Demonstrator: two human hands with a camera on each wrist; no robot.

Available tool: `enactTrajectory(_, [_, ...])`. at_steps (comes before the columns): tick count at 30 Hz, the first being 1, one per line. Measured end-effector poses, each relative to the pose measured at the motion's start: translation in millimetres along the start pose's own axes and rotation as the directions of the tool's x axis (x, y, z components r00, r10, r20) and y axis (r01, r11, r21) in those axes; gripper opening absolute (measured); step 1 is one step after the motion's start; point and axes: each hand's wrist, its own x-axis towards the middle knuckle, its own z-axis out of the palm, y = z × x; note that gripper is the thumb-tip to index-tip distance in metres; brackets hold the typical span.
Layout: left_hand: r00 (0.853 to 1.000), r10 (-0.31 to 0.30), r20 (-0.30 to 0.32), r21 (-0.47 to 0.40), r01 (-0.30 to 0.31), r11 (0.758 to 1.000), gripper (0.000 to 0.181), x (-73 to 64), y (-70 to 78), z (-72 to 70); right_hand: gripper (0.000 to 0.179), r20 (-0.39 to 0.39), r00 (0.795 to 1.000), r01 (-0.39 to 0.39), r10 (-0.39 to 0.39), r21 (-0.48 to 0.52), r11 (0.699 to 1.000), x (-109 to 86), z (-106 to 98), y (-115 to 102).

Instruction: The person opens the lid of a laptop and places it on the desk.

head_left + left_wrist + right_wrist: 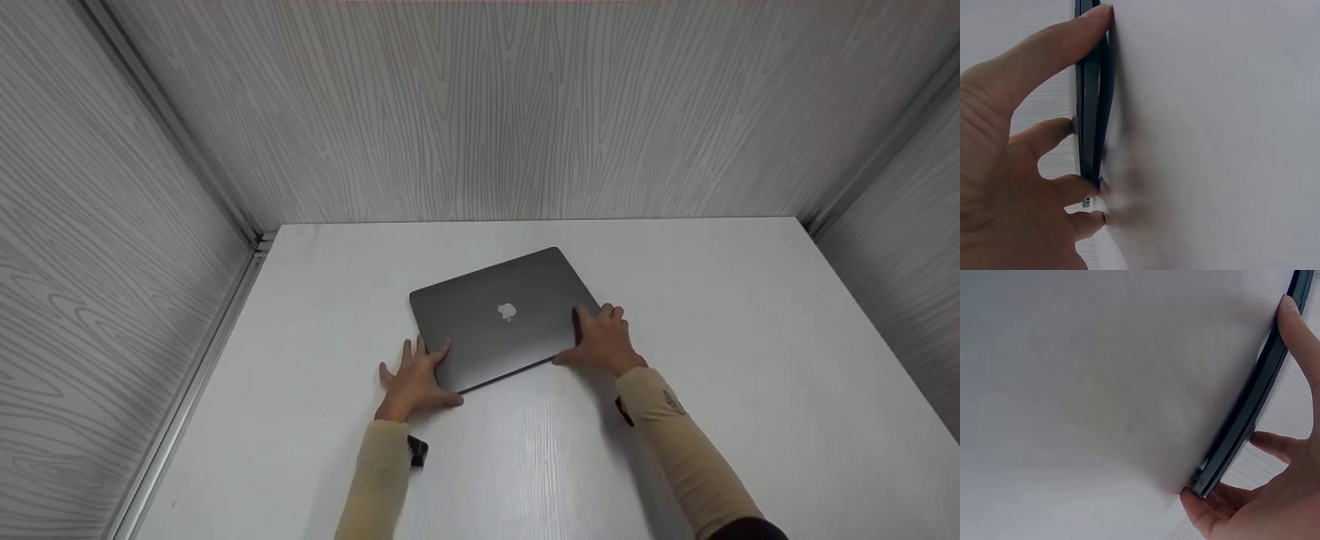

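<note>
A closed dark grey laptop (487, 300) with a pale apple logo lies turned at an angle on the white table. My left hand (412, 382) grips its near left corner, fingers spread. In the left wrist view the thumb (1055, 48) crosses the laptop's front edge (1090, 101); one finger touches the lid and others reach the side near the tabletop. At the near right corner my right hand (601, 341) holds the laptop, its thumb at the front edge. The right wrist view shows this hand's fingers (1199, 509) around the corner of the dark edge (1241, 413).
The white tabletop (750, 360) extends around the laptop. Wood-grain panels stand at the back (487, 112), on the left (97, 262) and on the right (900, 247). A metal rail (202, 352) runs along the left edge.
</note>
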Motion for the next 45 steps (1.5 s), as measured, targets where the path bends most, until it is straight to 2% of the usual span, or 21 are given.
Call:
enactTrajectory(16, [1.0, 0.015, -0.023, -0.015, -0.015, 1.0, 0.096, -1.5, -3.6, 2.5, 0.104, -0.015, 1.0, -0.013, 0.013, 0.005, 1.0, -0.2, 1.3, -2.7])
enactTrajectory(23, [1.0, 0.015, -0.025, -0.014, -0.015, 1.0, 0.095, 0.4, -3.3, 3.3, 0.105, -0.074, 0.997, 0.021, -0.024, -0.05, 0.999, -2.4, 3.3, -0.7])
enactTrajectory(30, [1.0, 0.007, -0.015, -0.024, -0.008, 1.0, 0.096, 2.0, -2.9, 0.9, 0.104, -0.073, 0.997, -0.007, 0.008, 0.012, 1.0, -3.7, 4.8, -1.9])
enactTrajectory(38, [1.0, 0.007, -0.027, -0.035, -0.008, 0.999, 0.096, 2.5, -0.5, -1.1, 0.103, -0.101, 0.995, 0.011, -0.009, 0.022, 1.0, -6.9, 4.7, -1.5])
enactTrajectory(45, [1.0, 0.002, -0.031, -0.057, -0.003, 0.998, 0.095, 3.4, -0.2, 1.5, 0.103, -0.094, 0.996, 0.009, -0.007, 0.011, 1.0, -9.4, 4.2, -1.1])
